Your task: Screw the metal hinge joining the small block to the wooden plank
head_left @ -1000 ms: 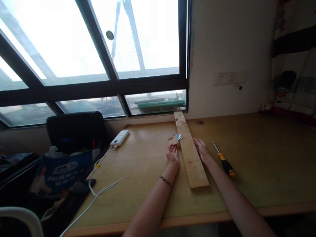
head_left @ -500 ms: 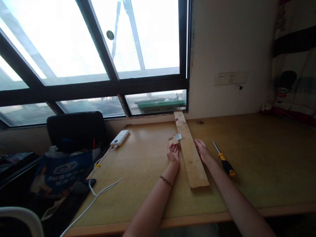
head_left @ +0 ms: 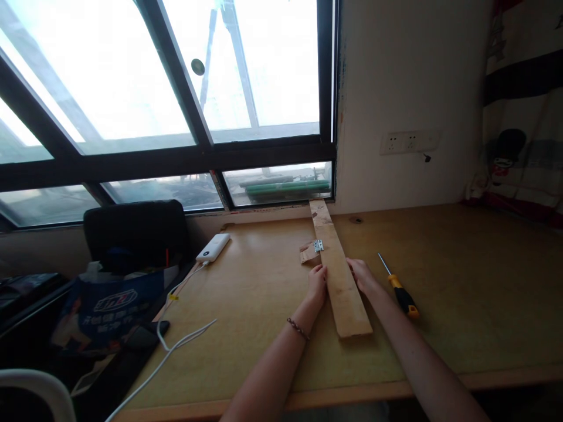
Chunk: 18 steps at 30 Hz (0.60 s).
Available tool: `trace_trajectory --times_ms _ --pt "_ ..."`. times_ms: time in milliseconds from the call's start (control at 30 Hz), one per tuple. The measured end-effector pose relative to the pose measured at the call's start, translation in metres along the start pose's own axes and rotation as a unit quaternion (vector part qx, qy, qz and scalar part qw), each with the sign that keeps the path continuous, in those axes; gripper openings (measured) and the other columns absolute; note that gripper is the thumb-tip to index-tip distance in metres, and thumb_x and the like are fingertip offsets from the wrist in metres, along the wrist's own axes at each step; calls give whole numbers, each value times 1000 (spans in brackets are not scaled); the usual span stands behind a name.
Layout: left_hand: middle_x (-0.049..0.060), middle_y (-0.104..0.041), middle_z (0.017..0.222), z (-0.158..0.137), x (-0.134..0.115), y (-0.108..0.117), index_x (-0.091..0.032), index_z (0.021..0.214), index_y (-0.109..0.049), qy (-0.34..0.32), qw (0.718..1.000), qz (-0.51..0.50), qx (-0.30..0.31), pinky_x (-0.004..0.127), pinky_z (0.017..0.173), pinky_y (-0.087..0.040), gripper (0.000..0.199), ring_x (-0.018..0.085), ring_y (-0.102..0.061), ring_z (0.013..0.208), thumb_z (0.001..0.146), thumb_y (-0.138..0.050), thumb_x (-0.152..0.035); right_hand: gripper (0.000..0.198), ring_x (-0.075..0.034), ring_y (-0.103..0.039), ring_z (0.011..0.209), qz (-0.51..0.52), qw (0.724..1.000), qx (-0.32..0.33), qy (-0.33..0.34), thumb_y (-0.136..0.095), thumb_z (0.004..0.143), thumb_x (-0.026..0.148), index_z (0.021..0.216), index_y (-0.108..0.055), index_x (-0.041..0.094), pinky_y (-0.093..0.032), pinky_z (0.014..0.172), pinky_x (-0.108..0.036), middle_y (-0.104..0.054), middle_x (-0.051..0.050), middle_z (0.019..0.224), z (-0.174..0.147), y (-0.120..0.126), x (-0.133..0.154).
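A long wooden board (head_left: 341, 275) lies on the table, its far end near the window sill. My left hand (head_left: 316, 282) grips the board's left edge, fingers closed against it. On the opposite edge, slightly farther up, my right hand (head_left: 359, 274) holds the board with its fingertips partly tucked out of sight. A small metal hinge (head_left: 318, 245) joins the board to a short wooden piece (head_left: 308, 253) that sticks out to the left, just beyond my left hand. To the right of my right hand lies a screwdriver (head_left: 399, 288) with a yellow and black handle.
A white power bank (head_left: 213, 247) with a white cable (head_left: 193, 334) lies on the table's left side. Beyond that edge stand a black chair (head_left: 136, 231) and a blue bag (head_left: 109, 308). The window (head_left: 264, 140) and wall (head_left: 396, 181) border the table (head_left: 461, 305) at the back.
My left hand has moved from the short wooden piece down to the board's left edge and taken hold there. My right hand has slid slightly nearer along the right edge.
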<state>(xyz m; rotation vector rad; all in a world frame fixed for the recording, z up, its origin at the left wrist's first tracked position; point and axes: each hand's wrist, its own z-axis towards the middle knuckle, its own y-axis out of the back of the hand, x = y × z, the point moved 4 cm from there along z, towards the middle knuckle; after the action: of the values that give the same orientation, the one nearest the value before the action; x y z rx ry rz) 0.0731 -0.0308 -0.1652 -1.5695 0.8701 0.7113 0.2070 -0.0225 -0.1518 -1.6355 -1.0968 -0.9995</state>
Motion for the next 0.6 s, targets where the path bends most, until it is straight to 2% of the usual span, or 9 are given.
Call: trace_trajectory --times_ms 233,500,600 --pt "8 -67 72 -5 -8 -7 -11 73 -63 13 996 -82 10 37 72 -49 21 20 -62 65 52 -60 -8 18 -18 -62 52 9 1000 7 -6 -57 70 28 69 -65 11 -49 49 -26 -66 -5 56 -7 -3 5" --pt "9 -68 72 -6 -8 -5 -10 73 -65 15 997 -79 19 41 79 -47 31 21 -63 69 45 -55 0 24 -19 -62 54 -41 999 -7 10 -57 70 35 63 -63 13 -46 46 -26 -65 -6 53 -8 -1 3" --pt "9 -68 74 -6 -7 -4 -9 75 -66 8 996 -88 26 41 81 -46 34 22 -64 70 44 -56 0 26 -20 -61 55 -65 997 -5 45 -55 70 38 56 -59 16 -44 47 -26 -60 -4 46 -5 -2 0"
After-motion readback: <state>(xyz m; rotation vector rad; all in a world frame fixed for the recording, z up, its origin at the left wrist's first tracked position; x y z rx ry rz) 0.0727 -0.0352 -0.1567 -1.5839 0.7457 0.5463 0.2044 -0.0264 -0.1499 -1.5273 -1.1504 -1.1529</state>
